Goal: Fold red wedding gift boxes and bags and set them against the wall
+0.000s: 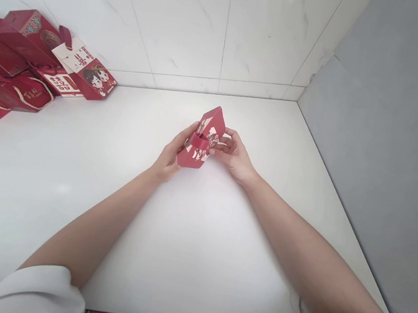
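Note:
A small red gift box [205, 135] with a red loop handle and printed pictures is held above the middle of the white table [65, 190], tilted on its side. My left hand [170, 156] grips its left side, thumb on the front. My right hand [233, 154] holds its right side, fingers curled at the handle end. Both forearms reach in from the near edge.
A pile of red gift boxes and bags [19, 63] lies at the table's far left against the white tiled wall. A grey wall [387, 155] borders the table on the right.

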A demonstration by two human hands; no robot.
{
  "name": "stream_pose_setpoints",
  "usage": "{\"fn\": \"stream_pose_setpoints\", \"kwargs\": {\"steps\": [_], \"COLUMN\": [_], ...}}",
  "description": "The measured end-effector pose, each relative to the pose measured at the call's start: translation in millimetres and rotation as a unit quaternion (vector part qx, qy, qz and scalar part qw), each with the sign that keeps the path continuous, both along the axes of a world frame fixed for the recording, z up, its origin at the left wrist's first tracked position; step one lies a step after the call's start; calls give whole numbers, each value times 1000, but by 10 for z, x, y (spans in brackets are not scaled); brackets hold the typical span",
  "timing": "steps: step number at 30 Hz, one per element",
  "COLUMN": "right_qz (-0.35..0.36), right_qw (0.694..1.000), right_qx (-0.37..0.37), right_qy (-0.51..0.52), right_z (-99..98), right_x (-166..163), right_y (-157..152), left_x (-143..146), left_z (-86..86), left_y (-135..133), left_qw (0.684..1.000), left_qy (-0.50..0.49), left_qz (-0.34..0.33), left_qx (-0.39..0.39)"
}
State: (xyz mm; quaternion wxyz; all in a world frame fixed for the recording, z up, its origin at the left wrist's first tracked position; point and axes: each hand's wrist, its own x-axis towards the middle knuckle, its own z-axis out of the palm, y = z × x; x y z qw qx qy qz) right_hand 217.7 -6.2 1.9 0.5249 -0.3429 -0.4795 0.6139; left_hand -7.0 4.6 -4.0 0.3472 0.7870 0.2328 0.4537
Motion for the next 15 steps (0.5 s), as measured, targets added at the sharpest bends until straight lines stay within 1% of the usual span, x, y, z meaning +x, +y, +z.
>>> {"fn": "stream_pose_setpoints", "kwargs": {"steps": [4,7,9,12,15], "right_qz": [11,18,18,18,18], "right_qw": [1000,1000,1000,999,999], "right_qx": [10,18,20,23,26], "right_qy": [-7,-9,-10,-17,-22], "right_z": [-8,-17,-24,-34,-42], "right_x": [-3,-7,-6,-1,6], "right_y": [7,16,22,28,29], "left_x": [25,33,28,8,-15], "left_z": [38,71,80,60,21], "left_y": [-40,-59,-48,-2,41], "left_qw": [997,992,991,993,997], "left_qy": [22,55,66,57,45], "left_qz": [65,88,85,49,12], "left_qx": [28,67,81,87,69]}}
